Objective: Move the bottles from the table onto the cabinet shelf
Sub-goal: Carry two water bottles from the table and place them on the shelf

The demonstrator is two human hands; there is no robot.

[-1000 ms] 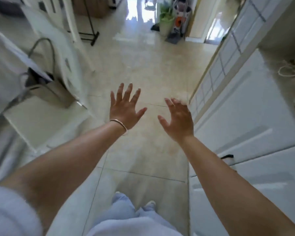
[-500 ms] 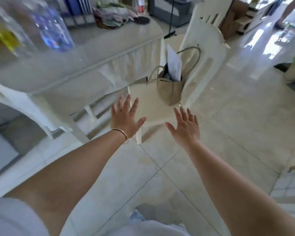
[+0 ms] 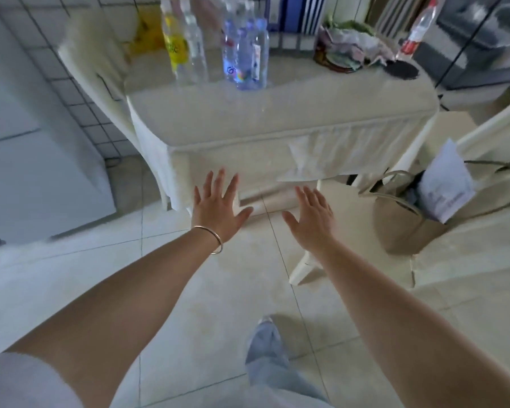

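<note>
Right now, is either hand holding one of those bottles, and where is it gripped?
Nothing is held. The left hand and right hand are both open and empty; the bottles stand untouched on the table.

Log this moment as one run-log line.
left hand open, empty | right hand open, empty | bottles upright on table

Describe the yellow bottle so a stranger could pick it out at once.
Find the cloth-covered table. A cluster of bottles stands near its far left edge. The yellow bottle is leftmost, the only one with yellow contents; the bottles beside it are clear or blue-tinted.
</note>
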